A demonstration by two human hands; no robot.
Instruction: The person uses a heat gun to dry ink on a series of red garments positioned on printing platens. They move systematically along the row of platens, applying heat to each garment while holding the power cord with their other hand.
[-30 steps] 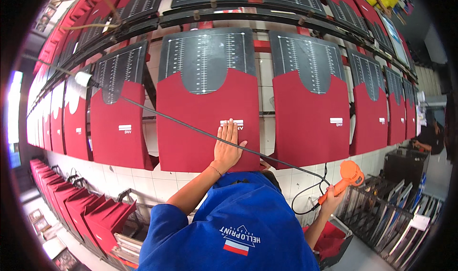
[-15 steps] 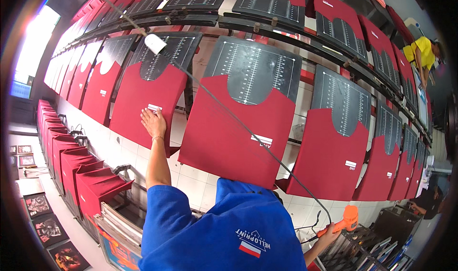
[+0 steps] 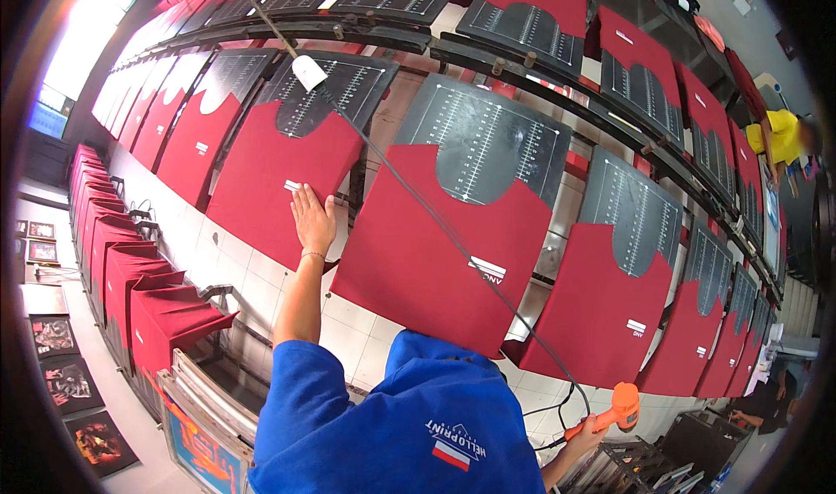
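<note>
My left hand (image 3: 312,220) lies flat, fingers together, on a red garment (image 3: 261,181) stretched over a black board with white scale lines (image 3: 335,89). Its fingertips sit beside a small white label (image 3: 292,185). My right hand (image 3: 585,433), low at the right, grips an orange hand-held tool (image 3: 622,405). A dark cable (image 3: 435,224) runs from the tool up across the neighbouring red garment (image 3: 427,259) to a white piece (image 3: 308,72) overhead. My blue shirt (image 3: 392,424) fills the lower middle.
Rows of identical red garments on black boards (image 3: 636,259) curve away left and right. Folded red pieces (image 3: 139,294) pile up at the left, above printed pictures (image 3: 52,372) on the floor. A person in yellow (image 3: 784,137) stands far right; another person (image 3: 766,403) works lower right.
My left hand has left one red garment and now presses on another along the row. The view has swung. The orange tool stays in my right hand, low at the right.
</note>
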